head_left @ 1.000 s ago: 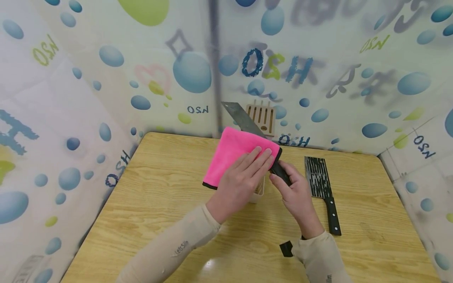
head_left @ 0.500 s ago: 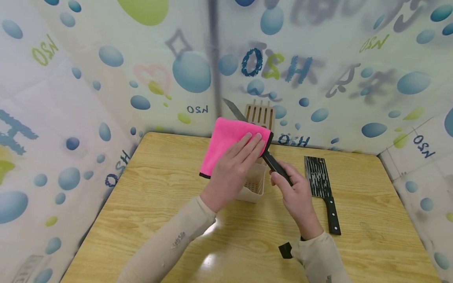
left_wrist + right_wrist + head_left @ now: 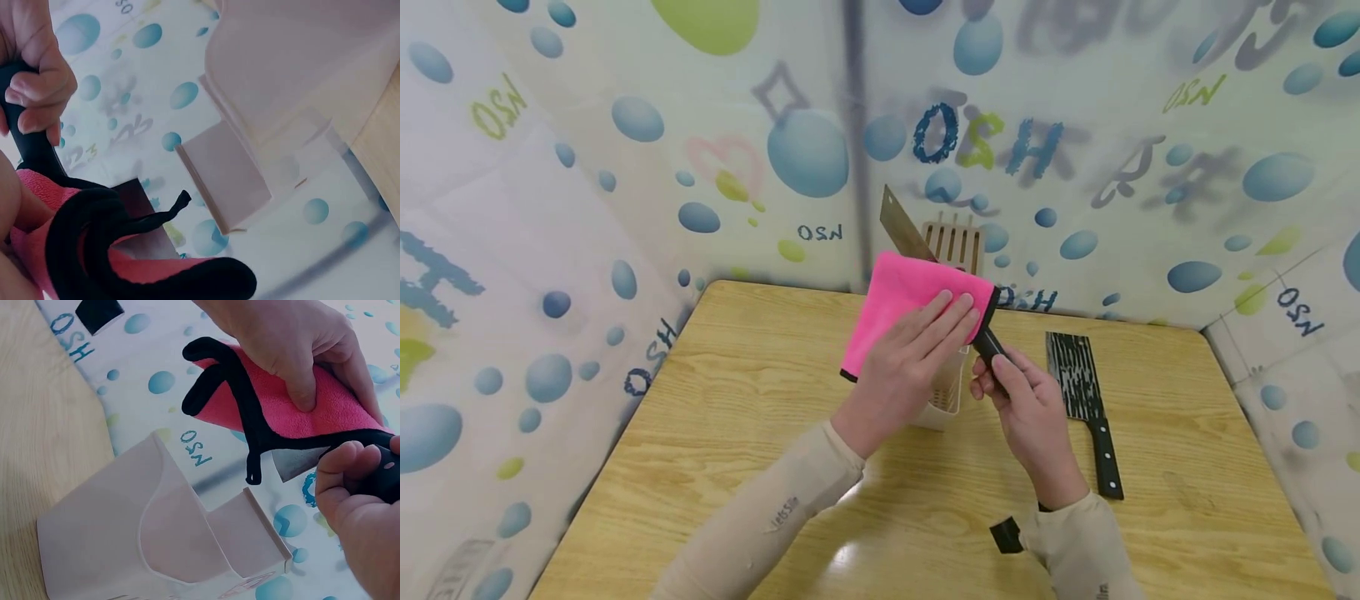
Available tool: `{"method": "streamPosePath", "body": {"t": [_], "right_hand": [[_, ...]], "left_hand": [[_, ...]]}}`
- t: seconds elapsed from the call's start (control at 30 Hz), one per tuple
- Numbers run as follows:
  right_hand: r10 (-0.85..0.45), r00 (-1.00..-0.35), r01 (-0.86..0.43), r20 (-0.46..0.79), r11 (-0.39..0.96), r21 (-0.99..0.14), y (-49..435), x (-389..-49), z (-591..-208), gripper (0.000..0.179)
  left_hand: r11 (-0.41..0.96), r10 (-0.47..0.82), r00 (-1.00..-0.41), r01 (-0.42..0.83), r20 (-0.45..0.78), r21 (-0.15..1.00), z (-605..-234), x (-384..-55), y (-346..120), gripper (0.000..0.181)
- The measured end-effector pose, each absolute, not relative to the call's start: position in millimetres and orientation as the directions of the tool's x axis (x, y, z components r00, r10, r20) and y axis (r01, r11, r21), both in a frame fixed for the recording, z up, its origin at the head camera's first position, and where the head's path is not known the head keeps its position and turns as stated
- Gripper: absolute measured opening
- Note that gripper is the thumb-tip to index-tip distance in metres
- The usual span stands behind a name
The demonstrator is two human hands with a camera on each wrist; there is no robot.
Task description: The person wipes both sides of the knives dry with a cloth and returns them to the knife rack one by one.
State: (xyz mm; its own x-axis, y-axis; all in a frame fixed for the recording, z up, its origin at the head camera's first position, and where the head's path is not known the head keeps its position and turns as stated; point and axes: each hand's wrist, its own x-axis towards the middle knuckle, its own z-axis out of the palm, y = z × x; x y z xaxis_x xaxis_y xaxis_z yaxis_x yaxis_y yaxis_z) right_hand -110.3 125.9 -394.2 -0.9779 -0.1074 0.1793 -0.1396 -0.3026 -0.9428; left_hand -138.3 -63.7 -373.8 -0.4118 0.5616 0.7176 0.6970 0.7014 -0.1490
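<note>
My right hand (image 3: pixel 1033 417) grips the black handle (image 3: pixel 988 346) of a knife in the air above the table. Its broad metal blade (image 3: pixel 904 229) points up and to the left. A pink cloth (image 3: pixel 898 283) with black edging is folded over the blade and hides the part nearest the handle. With thumb on one side and fingers on the other, my left hand (image 3: pixel 910 362) pinches the cloth around the blade, as the right wrist view shows. Behind and below the hands stands a beige knife holder (image 3: pixel 94 531), with a slotted back panel (image 3: pixel 966 242).
To the right of the right hand, a cleaver (image 3: pixel 1072 375) with a black-streaked blade lies flat, its riveted black handle (image 3: pixel 1105 458) toward the near side. The wooden table (image 3: pixel 737 367) is bordered by patterned walls at the back and sides.
The cloth and left hand slid left toward the blade's tip, then came back right toward the handle. The knife has turned and its tip stands higher. The cleaver and holder have stayed put.
</note>
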Motion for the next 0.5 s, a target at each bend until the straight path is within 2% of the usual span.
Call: {"method": "streamPosePath", "body": {"t": [0.3, 0.5], "right_hand": [[-0.129, -0.972, -0.127, 0.194, -0.405, -0.905, 128.4, -108.5, -395.4, 0.028], [-0.150, -0.973, -0.101, 0.178, -0.418, -0.903, 129.9, -107.7, -394.8, 0.030]], "left_hand": [[0.681, 0.581, -0.405, 0.717, 0.706, -0.148, -379.5, -129.0, -55.4, 0.054], [0.676, 0.574, -0.418, 0.727, 0.704, -0.118, -377.6, -130.3, -56.2, 0.053]]}}
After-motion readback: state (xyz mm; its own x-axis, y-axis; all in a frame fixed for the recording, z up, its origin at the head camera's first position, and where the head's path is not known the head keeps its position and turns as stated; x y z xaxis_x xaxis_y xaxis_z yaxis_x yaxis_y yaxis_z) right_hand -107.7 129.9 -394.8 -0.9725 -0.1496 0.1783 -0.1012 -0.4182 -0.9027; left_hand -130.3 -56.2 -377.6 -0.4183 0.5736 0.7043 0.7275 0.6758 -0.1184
